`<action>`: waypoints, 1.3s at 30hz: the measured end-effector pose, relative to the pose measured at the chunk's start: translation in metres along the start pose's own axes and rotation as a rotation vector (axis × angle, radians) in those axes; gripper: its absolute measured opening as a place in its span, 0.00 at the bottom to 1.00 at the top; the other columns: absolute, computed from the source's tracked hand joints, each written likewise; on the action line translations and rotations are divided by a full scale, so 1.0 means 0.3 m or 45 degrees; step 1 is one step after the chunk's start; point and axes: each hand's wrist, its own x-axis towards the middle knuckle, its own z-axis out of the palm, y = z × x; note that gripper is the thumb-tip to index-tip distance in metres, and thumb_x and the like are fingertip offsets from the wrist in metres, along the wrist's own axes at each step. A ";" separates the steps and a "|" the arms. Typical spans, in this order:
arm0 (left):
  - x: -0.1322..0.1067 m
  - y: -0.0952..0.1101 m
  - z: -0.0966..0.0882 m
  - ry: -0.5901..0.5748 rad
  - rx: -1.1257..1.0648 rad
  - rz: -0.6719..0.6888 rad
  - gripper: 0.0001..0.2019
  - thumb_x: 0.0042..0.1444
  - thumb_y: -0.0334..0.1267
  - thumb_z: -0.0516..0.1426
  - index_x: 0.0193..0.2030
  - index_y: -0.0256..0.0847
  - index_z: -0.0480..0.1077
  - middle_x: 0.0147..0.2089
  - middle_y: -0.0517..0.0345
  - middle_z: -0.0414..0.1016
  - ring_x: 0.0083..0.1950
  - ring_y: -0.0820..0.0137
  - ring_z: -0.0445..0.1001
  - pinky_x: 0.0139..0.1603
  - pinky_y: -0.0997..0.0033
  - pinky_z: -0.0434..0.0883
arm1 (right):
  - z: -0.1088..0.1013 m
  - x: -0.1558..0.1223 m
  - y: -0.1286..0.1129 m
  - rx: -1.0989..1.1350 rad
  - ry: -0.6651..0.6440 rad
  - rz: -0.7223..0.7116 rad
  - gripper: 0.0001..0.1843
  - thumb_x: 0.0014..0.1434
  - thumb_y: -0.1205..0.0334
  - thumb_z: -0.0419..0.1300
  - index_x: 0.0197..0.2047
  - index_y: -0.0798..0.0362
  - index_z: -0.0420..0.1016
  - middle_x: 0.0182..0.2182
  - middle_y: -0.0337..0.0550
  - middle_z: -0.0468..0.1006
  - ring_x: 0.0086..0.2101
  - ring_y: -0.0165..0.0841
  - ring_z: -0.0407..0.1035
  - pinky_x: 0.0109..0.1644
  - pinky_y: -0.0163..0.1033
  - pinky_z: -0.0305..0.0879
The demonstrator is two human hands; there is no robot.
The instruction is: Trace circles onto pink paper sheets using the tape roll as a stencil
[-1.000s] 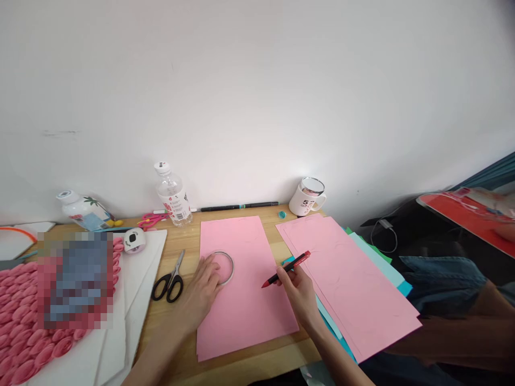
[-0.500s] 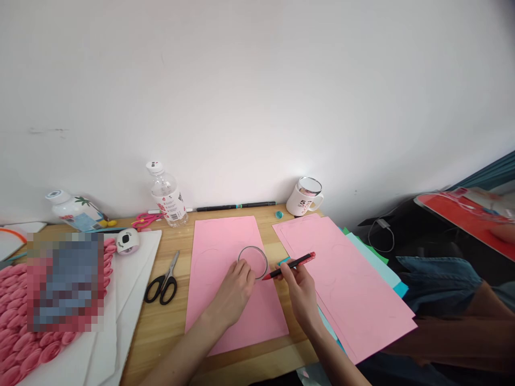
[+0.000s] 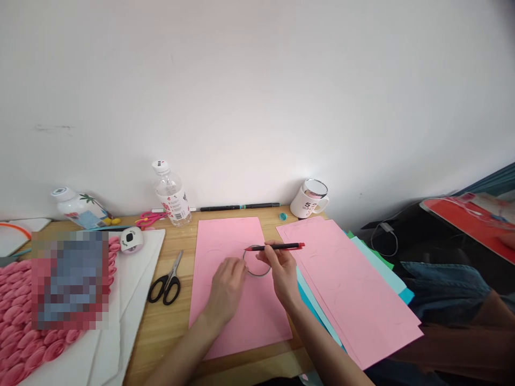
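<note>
Pink paper (image 3: 249, 321) lies on the wooden table (image 3: 164, 332) under my hands. On it is a thin round ring (image 3: 259, 275), its upper right side partly covered by my right hand. My left hand (image 3: 227, 287) rests on the paper with its fingers curled together, fingertips at the ring's left edge; whether they pinch it is hard to see. My right hand (image 3: 281, 268) grips a black and red pen (image 3: 289, 246), held nearly level above the ring with its tip pointing left. Faint curved lines show on the paper.
Black scissors (image 3: 167, 284) lie left of the paper. More pink sheets (image 3: 354, 289) overlap blue and green ones at right. A bottle (image 3: 173, 198), markers (image 3: 241, 206) and a mug (image 3: 309, 201) line the wall. Pink petal-like pieces (image 3: 24, 332) lie on white boards at left.
My right hand has moved up and left, bringing the pen over the ring and turning it nearly level. My left fingers have shifted from inside the ring to its left edge.
</note>
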 end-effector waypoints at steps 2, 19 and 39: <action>0.008 -0.056 -0.026 0.172 -0.107 -0.251 0.08 0.65 0.32 0.46 0.44 0.40 0.66 0.40 0.52 0.74 0.42 0.66 0.74 0.42 0.65 0.72 | 0.030 0.033 0.007 -0.122 -0.130 0.001 0.16 0.55 0.48 0.61 0.36 0.53 0.73 0.26 0.42 0.76 0.30 0.36 0.73 0.41 0.44 0.71; -0.030 -0.233 0.013 0.202 -0.190 -0.709 0.15 0.56 0.27 0.45 0.48 0.39 0.63 0.38 0.51 0.75 0.41 0.64 0.76 0.42 0.60 0.74 | 0.055 0.208 0.060 -0.297 -0.656 -0.018 0.09 0.53 0.56 0.61 0.37 0.52 0.72 0.28 0.40 0.77 0.33 0.34 0.73 0.40 0.41 0.68; -0.035 -0.236 0.018 0.211 -0.151 -0.640 0.16 0.56 0.26 0.45 0.48 0.38 0.65 0.38 0.50 0.74 0.41 0.64 0.75 0.43 0.60 0.74 | 0.054 0.233 0.070 -0.449 -0.789 -0.023 0.07 0.53 0.61 0.57 0.30 0.52 0.75 0.21 0.36 0.74 0.25 0.31 0.68 0.33 0.37 0.65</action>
